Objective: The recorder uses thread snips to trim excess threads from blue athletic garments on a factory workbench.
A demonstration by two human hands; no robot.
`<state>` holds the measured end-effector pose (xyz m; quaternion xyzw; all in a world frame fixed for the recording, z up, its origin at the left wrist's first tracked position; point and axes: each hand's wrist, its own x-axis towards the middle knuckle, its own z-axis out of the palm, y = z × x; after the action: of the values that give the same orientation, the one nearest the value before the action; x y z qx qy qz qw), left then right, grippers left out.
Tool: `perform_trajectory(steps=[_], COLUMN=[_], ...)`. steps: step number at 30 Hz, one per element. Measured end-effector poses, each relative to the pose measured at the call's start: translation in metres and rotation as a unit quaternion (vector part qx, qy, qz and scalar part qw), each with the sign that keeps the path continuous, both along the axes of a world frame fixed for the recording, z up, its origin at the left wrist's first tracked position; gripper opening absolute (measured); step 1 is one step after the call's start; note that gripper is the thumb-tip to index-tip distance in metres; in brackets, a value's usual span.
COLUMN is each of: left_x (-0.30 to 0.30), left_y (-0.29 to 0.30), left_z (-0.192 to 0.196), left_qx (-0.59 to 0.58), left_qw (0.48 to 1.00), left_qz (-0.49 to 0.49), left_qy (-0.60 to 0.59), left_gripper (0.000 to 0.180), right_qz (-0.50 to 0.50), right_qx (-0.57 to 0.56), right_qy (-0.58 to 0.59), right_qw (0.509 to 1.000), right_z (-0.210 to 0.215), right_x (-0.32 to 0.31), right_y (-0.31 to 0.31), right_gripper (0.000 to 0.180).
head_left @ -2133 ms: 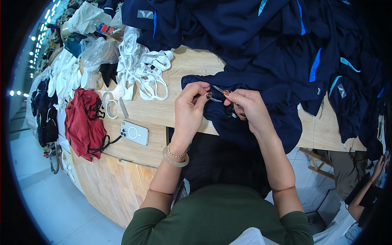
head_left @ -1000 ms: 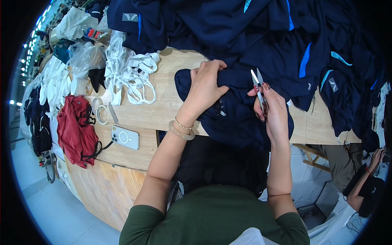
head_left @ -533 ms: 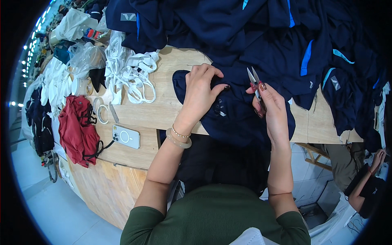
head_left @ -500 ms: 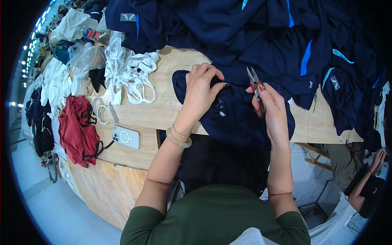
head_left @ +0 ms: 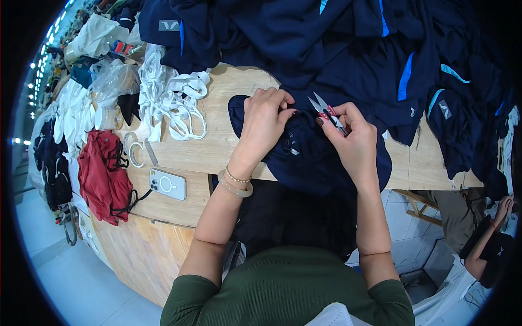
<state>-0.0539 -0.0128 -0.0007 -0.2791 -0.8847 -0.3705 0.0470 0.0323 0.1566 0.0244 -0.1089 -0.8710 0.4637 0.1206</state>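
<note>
A dark navy garment [head_left: 318, 165] lies bunched in front of me at the table's near edge, with a small white label on it. My left hand [head_left: 263, 117] rests on its left part, thumb and fingertips pinched on the navy cloth. In my right hand [head_left: 356, 136] is a pair of small thread snips [head_left: 322, 106] with red on the handles. Their two pointed blades stand apart and point up and left over the cloth, towards my left fingertips. Whether any thread lies between the blades is too small to tell.
Navy garments [head_left: 261, 38] with blue strips are heaped along the far side. On the left of the wooden table [head_left: 190, 152] are white straps [head_left: 187, 100], tape rolls [head_left: 136, 154], a red cloth bag [head_left: 102, 176] and a phone [head_left: 167, 183]. Another person's arm [head_left: 481, 252] shows at far right.
My right hand has moved left with the snips, and their blades have swung to point further left, closer to my left hand. The left hand has barely shifted.
</note>
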Motion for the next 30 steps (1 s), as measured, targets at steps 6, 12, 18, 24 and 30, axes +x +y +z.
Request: perform_trajectory(steps=[6,12,18,24,30], left_x=[-0.006,-0.008,-0.006,-0.005,-0.003], left_y=[0.002,0.004,0.004,0.001,-0.001], left_z=[-0.008,0.003,-0.003,-0.006,-0.004], left_qx=[0.024,0.135,0.132,0.073,0.061], left_qw=[0.999,0.968,0.977,0.99,0.991], left_qz=[-0.028,0.012,0.024,0.029,0.027], left_qy=[-0.002,-0.211,-0.167,-0.116,-0.116], left_gripper=[0.012,0.006,0.007,0.014,0.015], right_qz=[-0.012,0.017,0.023,0.047,0.075], right_qx=[-0.015,0.097,0.159,0.19,0.211], right_qy=[0.015,0.027,0.041,0.054,0.02], right_qw=[1.0,0.995,0.986,0.979,0.974], right_z=[-0.005,-0.012,-0.015,-0.011,0.001], right_x=[0.002,0.001,-0.001,-0.007,-0.011], right_y=[0.001,0.002,-0.001,-0.004,-0.003], right_gripper=[0.019,0.018,0.017,0.017,0.014])
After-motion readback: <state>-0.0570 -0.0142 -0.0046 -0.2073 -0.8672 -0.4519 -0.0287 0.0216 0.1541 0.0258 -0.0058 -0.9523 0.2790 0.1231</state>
